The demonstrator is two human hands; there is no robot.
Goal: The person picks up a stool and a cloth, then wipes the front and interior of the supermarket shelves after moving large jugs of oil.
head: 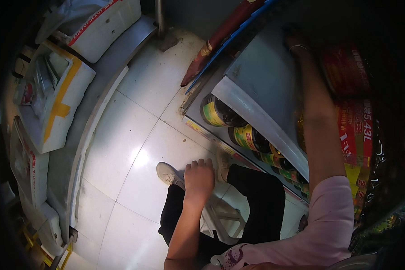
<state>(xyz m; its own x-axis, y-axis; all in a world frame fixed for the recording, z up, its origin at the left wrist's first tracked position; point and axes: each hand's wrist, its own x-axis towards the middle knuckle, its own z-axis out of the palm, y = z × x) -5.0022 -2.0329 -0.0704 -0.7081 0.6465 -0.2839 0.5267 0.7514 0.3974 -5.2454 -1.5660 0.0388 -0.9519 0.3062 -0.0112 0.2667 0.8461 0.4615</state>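
Observation:
My left hand [199, 177] hangs over the tiled floor near my shoe [168, 173], back side up. Its fingers are bent downward and its palm is hidden, and nothing shows in it. My right arm stretches up and away along the grey shelf board [266, 74], so that my right hand [292, 37] lies in deep shadow at the shelf's far part. A bracelet [298, 46] shows at that wrist. What the right hand touches is too dark to see. Beside the right forearm stand large packages with red printed labels [354, 131].
Several dark bottles with yellow-green labels [248, 138] stand on the lower shelf behind its white front lip [243, 98]. A plastic stool [222, 219] is between my legs. White foam boxes [67, 101] line a metal ledge [111, 57] at left. A dark red pointed object [206, 50] leans by the shelf.

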